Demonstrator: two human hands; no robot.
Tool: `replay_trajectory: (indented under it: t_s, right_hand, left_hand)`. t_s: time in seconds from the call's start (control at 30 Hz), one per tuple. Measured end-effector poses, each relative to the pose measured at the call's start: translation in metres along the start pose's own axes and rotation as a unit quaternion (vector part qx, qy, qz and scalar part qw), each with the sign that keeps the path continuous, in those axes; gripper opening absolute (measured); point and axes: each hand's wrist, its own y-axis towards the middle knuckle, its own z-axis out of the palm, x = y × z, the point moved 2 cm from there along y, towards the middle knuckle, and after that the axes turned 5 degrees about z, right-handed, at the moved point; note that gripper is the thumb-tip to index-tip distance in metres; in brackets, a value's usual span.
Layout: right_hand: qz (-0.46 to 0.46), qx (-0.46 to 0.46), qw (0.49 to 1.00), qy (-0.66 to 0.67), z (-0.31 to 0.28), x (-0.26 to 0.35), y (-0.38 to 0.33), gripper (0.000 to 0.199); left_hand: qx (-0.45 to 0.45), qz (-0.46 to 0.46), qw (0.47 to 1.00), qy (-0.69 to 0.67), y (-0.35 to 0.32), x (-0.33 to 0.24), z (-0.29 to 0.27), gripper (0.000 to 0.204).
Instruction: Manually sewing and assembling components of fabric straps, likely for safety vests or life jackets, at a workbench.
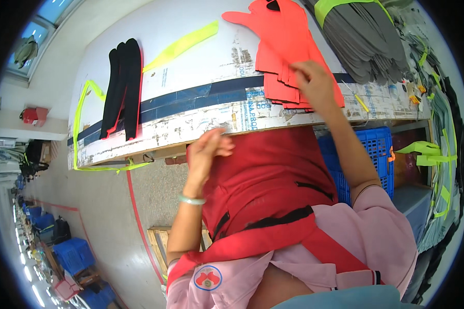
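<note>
A stack of coral-red fabric pieces (283, 46), cut with finger-like ends, lies fanned at the table's far right. My right hand (314, 85) is over its near right part, fingers bent inward and pinching at a coral piece. My left hand (209, 152) hovers just off the table's front edge, fingers loosely curled and apart, holding nothing. On the left, long narrow black fabric pieces (122, 90) with red edges lie side by side. Between them and the stack runs a loose neon-yellow strip (183, 45).
Grey fabric pieces (363, 38), bound by a neon-yellow band, lie at the far right. Close to them is a yellow-handled pointed tool (362, 102). A yellow strip (77, 123) hangs over the left corner. A blue crate (371, 149) stands below the table.
</note>
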Motion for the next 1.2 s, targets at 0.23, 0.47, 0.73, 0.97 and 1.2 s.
replay_trajectory:
  t_s: [0.23, 0.47, 0.73, 0.97, 1.2]
  right_hand:
    - [-0.16, 0.178, 0.966, 0.098, 0.043, 0.092, -0.101, 0.025]
    - [0.188, 0.087, 0.936, 0.284, 0.041, 0.022, -0.13, 0.042]
    - [0.132, 0.516, 0.84, 0.104, -0.045, -0.016, -0.099, 0.048]
    - [0.131, 0.176, 0.975, -0.036, -0.091, -0.043, -0.057, 0.031]
    - [-0.055, -0.294, 0.901, -0.315, -0.207, -0.102, 0.046, 0.03]
  left_hand:
    - [0.032, -0.057, 0.971, -0.229, 0.034, 0.024, 0.068, 0.026]
    - [0.011, -0.101, 0.931, -0.352, -0.015, 0.068, 0.113, 0.034]
    - [0.045, -0.091, 0.903, -0.417, 0.052, 0.033, 0.018, 0.03]
    - [-0.184, 0.017, 0.936, -0.3, 0.082, 0.023, -0.048, 0.029]
    - [-0.157, 0.023, 0.936, -0.313, 0.077, 0.016, -0.046, 0.026]
